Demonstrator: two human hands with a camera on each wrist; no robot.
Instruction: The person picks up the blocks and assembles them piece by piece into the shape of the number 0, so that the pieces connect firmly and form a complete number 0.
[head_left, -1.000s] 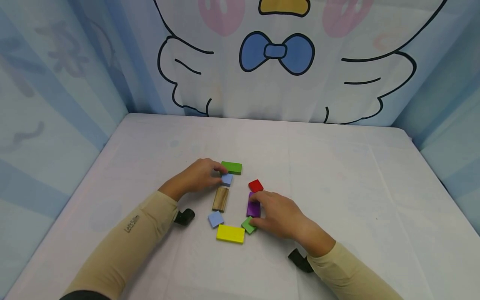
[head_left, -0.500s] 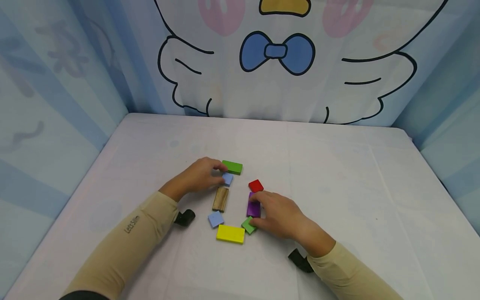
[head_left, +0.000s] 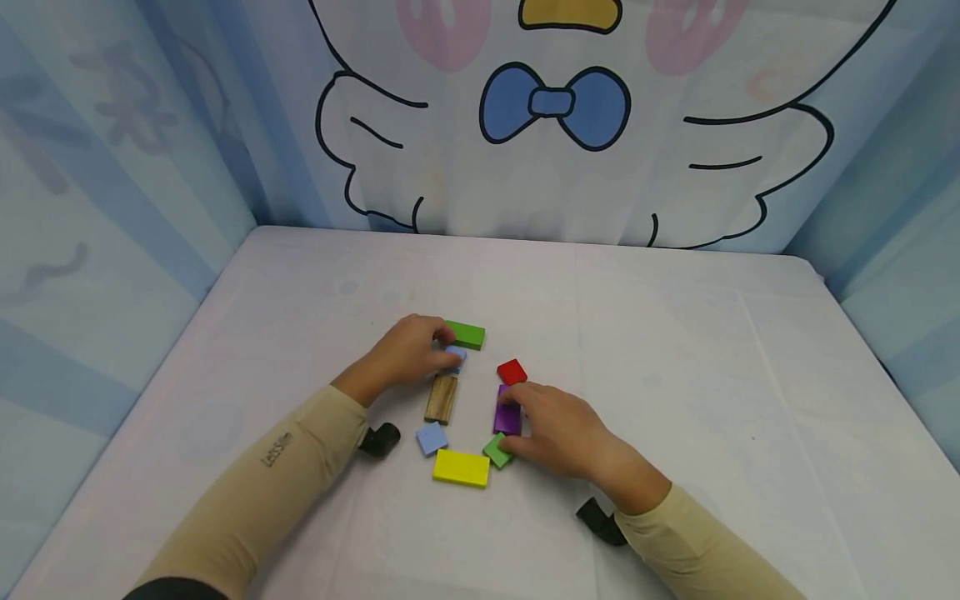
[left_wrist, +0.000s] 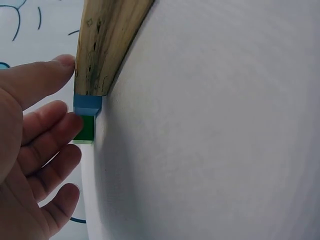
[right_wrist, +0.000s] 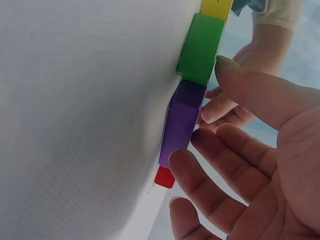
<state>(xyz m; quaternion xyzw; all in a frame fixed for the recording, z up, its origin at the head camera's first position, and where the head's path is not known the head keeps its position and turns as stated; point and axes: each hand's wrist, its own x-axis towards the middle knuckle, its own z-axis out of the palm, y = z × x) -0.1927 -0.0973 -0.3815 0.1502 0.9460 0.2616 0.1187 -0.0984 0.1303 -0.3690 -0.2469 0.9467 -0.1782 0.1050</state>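
Several coloured blocks form a loose ring on the white cloth. My left hand is at its far left, thumb over a light blue block and fingertips right at the long green block. Below them lies a brown wood-grain block. My right hand is on the ring's right side, with a fingertip at the purple block and the thumb at a small green block. In the right wrist view, the other fingers bend loosely beside the purple block. A red block sits beyond the purple one.
A yellow block and a second light blue block make up the near side of the ring. White cloth covers the table. A printed curtain stands behind it, with more at both sides.
My left hand has shifted slightly right, its thumb now covering more of the far light blue block. Earlier, that block and the long green one were nudged slightly. My right hand stays put.
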